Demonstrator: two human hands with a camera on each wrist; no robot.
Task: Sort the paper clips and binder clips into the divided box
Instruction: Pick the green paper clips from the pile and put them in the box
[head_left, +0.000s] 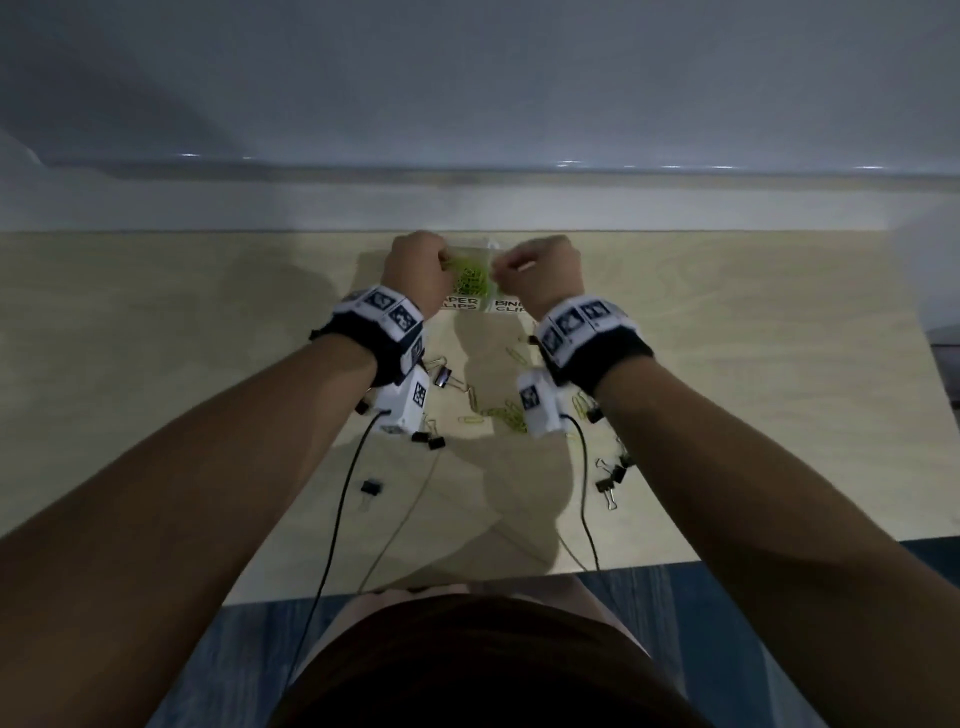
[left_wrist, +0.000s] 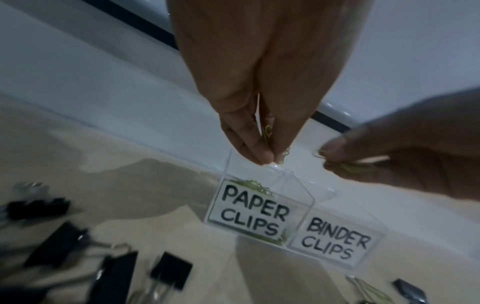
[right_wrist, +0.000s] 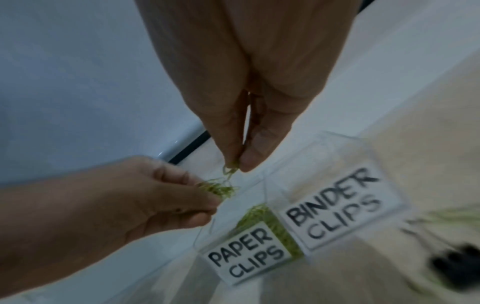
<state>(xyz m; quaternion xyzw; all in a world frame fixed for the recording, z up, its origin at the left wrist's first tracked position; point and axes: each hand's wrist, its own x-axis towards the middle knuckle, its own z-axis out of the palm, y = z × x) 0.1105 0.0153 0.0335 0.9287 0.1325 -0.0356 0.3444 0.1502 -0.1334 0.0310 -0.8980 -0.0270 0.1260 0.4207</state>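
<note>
A clear divided box (head_left: 485, 299) stands at the far middle of the table, labelled PAPER CLIPS (left_wrist: 253, 211) and BINDER CLIPS (left_wrist: 335, 240). Yellow-green paper clips (head_left: 470, 283) lie in its left compartment. The right compartment looks bare in the left wrist view. Both hands hover just above the box. My left hand (left_wrist: 270, 158) pinches a few paper clips (left_wrist: 267, 132) over the paper-clip side. My right hand (right_wrist: 239, 164) pinches a small tangle of paper clips (right_wrist: 230, 168) beside it. In the right wrist view the left hand's bunch (right_wrist: 221, 188) nearly touches the right hand's.
Loose paper clips (head_left: 506, 415) lie on the wooden table (head_left: 182, 338) between the wrists. Black binder clips are scattered near them: some on the left (head_left: 441, 375) (head_left: 371, 488), others on the right (head_left: 609, 486). Thin cables trail off the near table edge.
</note>
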